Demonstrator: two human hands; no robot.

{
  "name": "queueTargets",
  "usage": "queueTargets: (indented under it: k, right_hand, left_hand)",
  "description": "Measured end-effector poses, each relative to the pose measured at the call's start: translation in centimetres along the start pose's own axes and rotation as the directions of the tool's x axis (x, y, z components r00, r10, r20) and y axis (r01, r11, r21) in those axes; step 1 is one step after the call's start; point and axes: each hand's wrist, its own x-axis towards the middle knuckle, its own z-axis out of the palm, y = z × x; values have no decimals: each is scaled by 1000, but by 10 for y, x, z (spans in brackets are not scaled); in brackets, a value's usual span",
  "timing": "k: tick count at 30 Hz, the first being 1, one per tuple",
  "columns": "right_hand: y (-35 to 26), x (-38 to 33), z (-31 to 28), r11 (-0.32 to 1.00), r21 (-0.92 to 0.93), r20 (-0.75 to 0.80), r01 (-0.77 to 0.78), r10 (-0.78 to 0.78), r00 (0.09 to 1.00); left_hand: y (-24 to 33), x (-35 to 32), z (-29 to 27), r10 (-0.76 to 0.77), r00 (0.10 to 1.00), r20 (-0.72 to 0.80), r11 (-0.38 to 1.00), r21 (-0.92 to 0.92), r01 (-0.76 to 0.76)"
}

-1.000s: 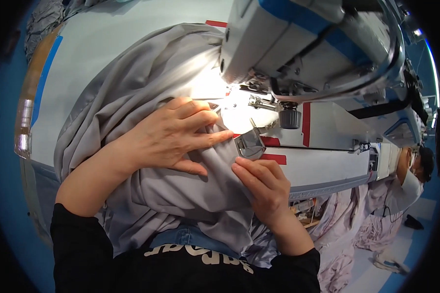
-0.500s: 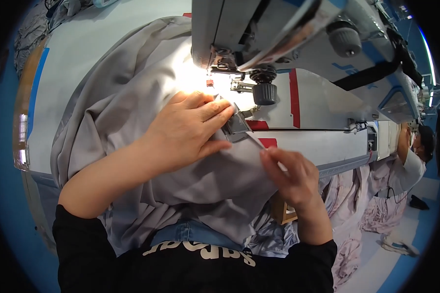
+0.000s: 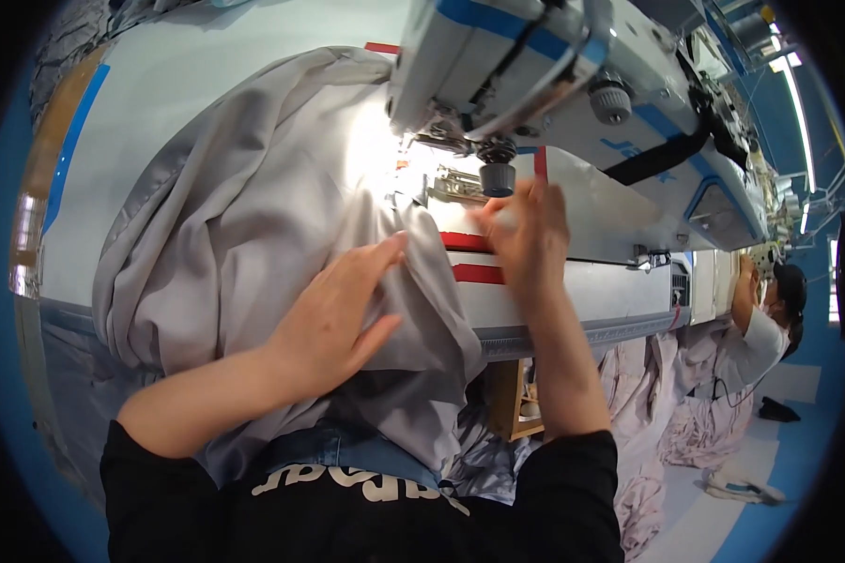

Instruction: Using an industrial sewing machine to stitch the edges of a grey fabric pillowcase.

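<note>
The left hand (image 3: 333, 314) lies flat and open on the soft grey cloth (image 3: 244, 216). The right hand (image 3: 526, 230), blurry, is up by the white sewing machine (image 3: 573, 84); I cannot tell its grip.

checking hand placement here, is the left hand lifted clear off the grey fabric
No, the left hand lies flat, palm down, on the grey fabric at the table's near edge.

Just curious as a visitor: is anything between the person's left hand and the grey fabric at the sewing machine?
Nothing visible: the left hand lies flat right on the grey fabric, beside the sewing machine.
</note>
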Motion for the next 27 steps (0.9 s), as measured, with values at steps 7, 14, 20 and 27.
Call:
queueTargets:
  k: [7,14,20,27]
  right_hand:
    - [-120,-111,-38,221,596,734,-772,241,635]
    - [-162,-178,-33,668,382,875,-638,-41,482]
    - [-110,-184,-44,509,348,897,-787,62,437]
    - [-135,-179,-28,-51,433,901,-900,57,430]
  left_hand:
    - [-29,-20,-44,329,939,95,920,192,-342]
    - [27,-52,-1,-331,768,548,861,-157,484]
    - [31,-135,52,-248,764,596,937,-54,346]
    - [42,-115,-15,-14,866,500,951,-261,166]
